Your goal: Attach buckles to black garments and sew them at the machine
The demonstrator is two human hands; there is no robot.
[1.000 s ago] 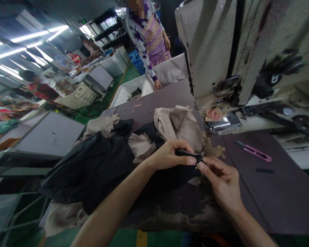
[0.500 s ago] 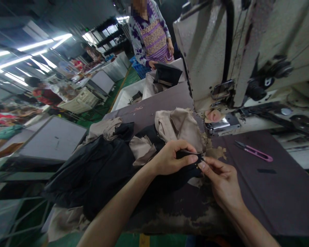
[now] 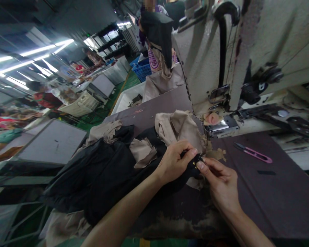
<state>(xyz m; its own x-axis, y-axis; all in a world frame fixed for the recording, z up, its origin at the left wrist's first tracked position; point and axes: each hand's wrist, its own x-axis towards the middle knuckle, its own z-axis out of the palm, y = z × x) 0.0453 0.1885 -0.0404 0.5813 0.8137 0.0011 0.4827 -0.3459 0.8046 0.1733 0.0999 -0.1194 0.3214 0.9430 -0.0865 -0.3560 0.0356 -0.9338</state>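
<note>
Black cloth (image 3: 192, 169) pinched, left hand (image 3: 176, 162), right hand (image 3: 220, 181)

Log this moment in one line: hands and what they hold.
left hand: pinches black fabric | right hand: pinches same fabric, metal studs | near: pink thread snips, sewing machine

The left hand (image 3: 175, 162) hides its pinch on the black fabric (image 3: 105, 178); the tiny studs (image 3: 195, 166) there are too small to identify.
</note>
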